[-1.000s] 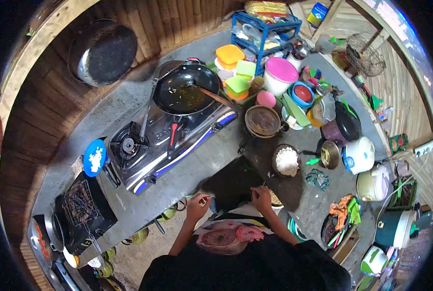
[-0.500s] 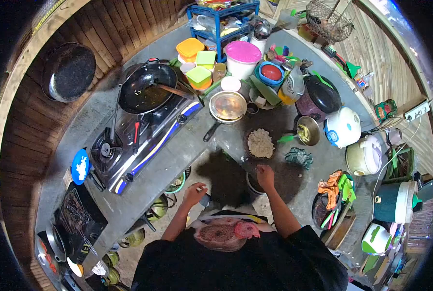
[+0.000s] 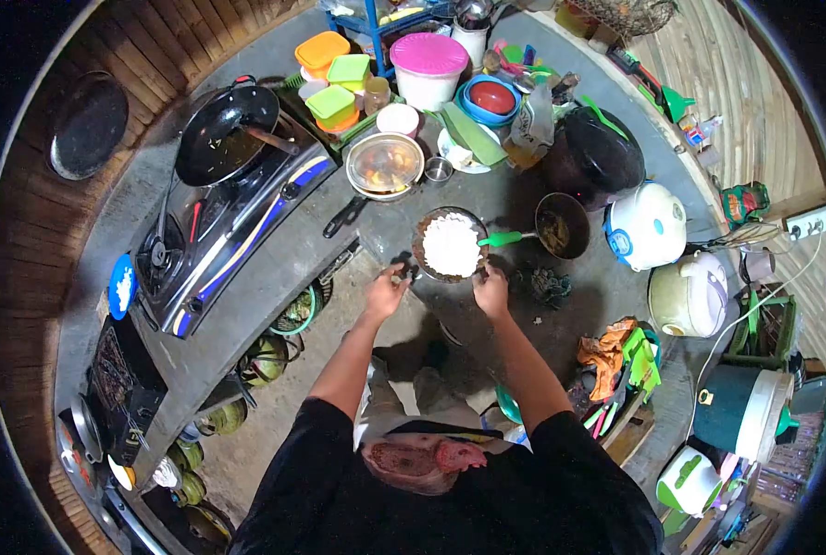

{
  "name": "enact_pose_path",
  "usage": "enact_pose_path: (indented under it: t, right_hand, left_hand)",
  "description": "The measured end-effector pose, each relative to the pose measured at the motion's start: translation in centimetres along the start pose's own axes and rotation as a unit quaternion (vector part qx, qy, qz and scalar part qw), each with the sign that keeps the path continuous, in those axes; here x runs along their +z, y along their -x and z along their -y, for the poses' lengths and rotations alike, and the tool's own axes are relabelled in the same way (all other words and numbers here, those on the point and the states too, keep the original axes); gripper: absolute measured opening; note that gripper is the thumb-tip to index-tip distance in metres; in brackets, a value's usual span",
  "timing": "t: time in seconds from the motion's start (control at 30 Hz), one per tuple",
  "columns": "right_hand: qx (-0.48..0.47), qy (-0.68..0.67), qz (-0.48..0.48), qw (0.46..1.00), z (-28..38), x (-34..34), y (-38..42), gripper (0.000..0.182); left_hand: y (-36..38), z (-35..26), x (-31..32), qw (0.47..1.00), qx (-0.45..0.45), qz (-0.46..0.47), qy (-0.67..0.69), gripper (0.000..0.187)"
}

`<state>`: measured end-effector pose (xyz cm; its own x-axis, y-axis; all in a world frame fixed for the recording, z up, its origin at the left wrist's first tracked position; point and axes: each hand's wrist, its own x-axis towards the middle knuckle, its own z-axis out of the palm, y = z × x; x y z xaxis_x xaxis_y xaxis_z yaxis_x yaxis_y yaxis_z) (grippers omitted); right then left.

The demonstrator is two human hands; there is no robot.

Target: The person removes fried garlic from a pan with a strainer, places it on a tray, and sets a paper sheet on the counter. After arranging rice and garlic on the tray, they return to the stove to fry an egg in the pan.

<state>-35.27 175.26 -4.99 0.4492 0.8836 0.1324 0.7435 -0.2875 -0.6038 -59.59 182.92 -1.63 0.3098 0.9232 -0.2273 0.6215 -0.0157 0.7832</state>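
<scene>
A dark round dish heaped with white rice-like food (image 3: 450, 244) lies on the grey counter in front of me. My right hand (image 3: 491, 291) is at its lower right rim, with thumb and fingers closed on the edge. To the lower left of the dish is my left hand (image 3: 386, 292), its fingers bent and slightly apart, close to the rim; I see nothing held in it. A green-handled utensil (image 3: 503, 239) reaches from a small metal pot (image 3: 563, 227) almost to the dish. A dark, crumpled bundle (image 3: 546, 287) lies to the right of my right hand.
A lidded frying pan (image 3: 385, 166) sits beyond the dish, its handle toward the counter edge. On the left is a gas stove (image 3: 237, 236) with a wok (image 3: 228, 139). Rice cookers (image 3: 649, 231) and a large dark pot (image 3: 593, 153) stand on the right.
Both hands have reached forward from near my body to the dish, and my right hand has met its rim. My view has shifted, so the counter things appear further left and up.
</scene>
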Motion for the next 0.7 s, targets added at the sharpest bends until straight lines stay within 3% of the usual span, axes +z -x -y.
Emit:
enact_pose_path:
  t: [0.07, 0.13, 0.3, 0.4, 0.47, 0.7]
  right_hand:
    - [0.057, 0.009, 0.011, 0.998, 0.2, -0.1, -0.8, 0.044]
    - [0.055, -0.008, -0.003, 0.998, -0.1, 0.5, -1.6, 0.043]
    - [0.092, -0.018, -0.029, 0.995, -1.0, 1.6, -2.3, 0.039]
    - [0.156, -0.076, -0.021, 0.985, -2.7, 2.9, -3.0, 0.043]
    - [0.215, -0.15, 0.029, 0.965, -2.4, 2.9, -3.3, 0.034]
    - [0.275, -0.243, 0.045, 0.929, -2.1, 1.8, -3.1, 0.022]
  left_hand:
    - [-1.4, 0.2, 1.9, 1.0, -0.008, -0.009, 0.006, 0.048]
    - [-2.5, -0.2, 3.0, 0.998, -0.011, -0.05, -0.038, 0.052]
    - [-3.7, -1.9, 4.2, 0.996, -0.081, -0.023, -0.023, 0.055]
    - [-4.3, -2.4, 4.8, 0.993, -0.105, -0.047, -0.04, 0.054]
    - [-4.7, -2.2, 5.1, 0.989, -0.136, -0.028, -0.042, 0.05]
    - [-4.2, -1.5, 5.6, 0.989, -0.142, -0.041, -0.024, 0.044]
